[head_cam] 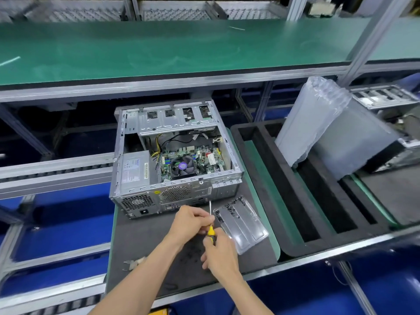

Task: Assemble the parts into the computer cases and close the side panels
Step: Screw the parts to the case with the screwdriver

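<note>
The open computer case (175,160) lies on its side on the dark mat (141,242), its open face up and its rear panel turned toward you, so the work sits just far of your hands. You hold the screwdriver (210,226) between them — its long axis runs near to far, the yellow handle low in your right hand (219,253), whose fingers are curled round it, and the thin shaft rising toward the case's rear edge. Your left hand (189,220) is curled too, fingertips pinching at the shaft near the handle; it is the nearer hand to the case. Whether a screw sits on the tip you cannot tell, since the tip is small and lost against the grey metal. Just right of your hands lies a clear plastic tray (242,226) with small dark screws along its far-left edge. No side panel can be made out for certain. Near left on the mat rests a small metal bracket (134,262), blurred. Farther right, a black foam tray (295,196) holds a wrapped case (336,137), partly cut off at the frame edge.
</note>
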